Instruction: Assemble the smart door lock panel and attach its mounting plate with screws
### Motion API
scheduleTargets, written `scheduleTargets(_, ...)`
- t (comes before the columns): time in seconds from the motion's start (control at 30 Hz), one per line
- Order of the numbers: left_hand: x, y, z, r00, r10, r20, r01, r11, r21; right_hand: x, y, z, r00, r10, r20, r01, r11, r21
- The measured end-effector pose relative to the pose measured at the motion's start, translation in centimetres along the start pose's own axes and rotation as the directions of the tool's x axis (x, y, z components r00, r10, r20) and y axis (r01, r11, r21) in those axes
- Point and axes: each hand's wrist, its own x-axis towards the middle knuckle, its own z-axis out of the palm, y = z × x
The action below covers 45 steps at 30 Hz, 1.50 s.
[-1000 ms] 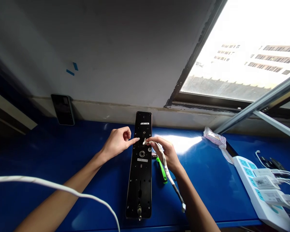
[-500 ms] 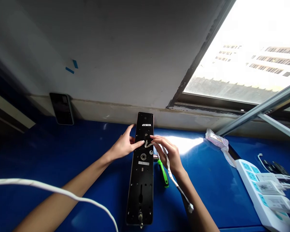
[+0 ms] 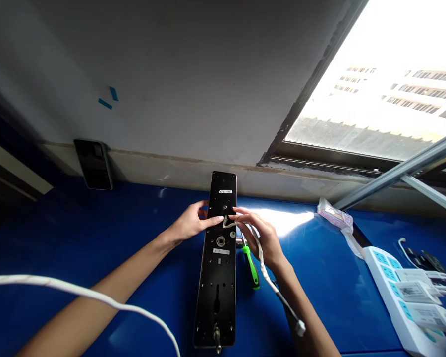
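Note:
A long black door-lock panel (image 3: pixel 216 270) lies back side up on the blue table, with screw holes, small labels and a metal post near its lower end. My left hand (image 3: pixel 191 222) grips its left edge, fingers at the side and thumb across the face near the cable socket. A white wrapped cable (image 3: pixel 260 253) runs from that socket through the fingers of my right hand (image 3: pixel 262 235), which pinch it just over the panel's right edge. The cable's loose plug (image 3: pixel 300 327) hangs over my right forearm. A green-handled screwdriver (image 3: pixel 250 267) lies beside the panel, its tip partly hidden.
A white power strip (image 3: pixel 384 290) with several chargers stands at right, near a plastic-wrapped packet (image 3: pixel 334 218) and a metal frame bar (image 3: pixel 397 171). A dark rectangular device (image 3: pixel 94 165) leans on the wall at left. Another white cable (image 3: pixel 96 296) crosses the lower left foreground.
The cable's loose plug has swung slightly right and down. My right fingers have shifted a little on the cable; my left hand keeps its place on the panel.

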Motion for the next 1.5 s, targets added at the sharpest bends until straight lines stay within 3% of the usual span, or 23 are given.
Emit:
scheduleTargets(0.17,-0.1,0.2,0.3,0.998,-0.056,-0.007,0.055,0.996,-0.064,0.5,-0.4,-0.1,1.0,-0.022,0.007,0.022,1.0,0.0)
scheduleTargets(0.43,0.1,0.2,0.5,0.983,0.101,-0.155,-0.101,0.995,0.009,1.2,-0.3,1.2,0.999,-0.028,0.029,0.03,0.998,-0.057)
scheduleTargets(1.0,-0.2,0.5,0.9,0.98,0.177,-0.096,-0.173,0.984,0.041,0.9,-0.7,1.5,0.991,-0.132,0.019,0.134,0.974,-0.185)
scheduleTargets(1.23,0.0,0.3,0.8,0.985,0.125,-0.118,-0.133,0.989,-0.057,0.1,-0.4,1.4,0.979,-0.203,-0.015,0.196,0.96,-0.199)
scheduleTargets(1.37,0.0,0.0,1.1,0.985,0.057,-0.161,-0.078,0.989,-0.124,0.1,-0.5,1.3,0.979,-0.2,-0.035,0.19,0.963,-0.191)
scheduleTargets(1.5,0.0,-0.3,1.2,0.983,0.067,-0.169,-0.09,0.987,-0.13,-0.1,-0.1,1.3,0.984,-0.179,-0.014,0.175,0.972,-0.154)
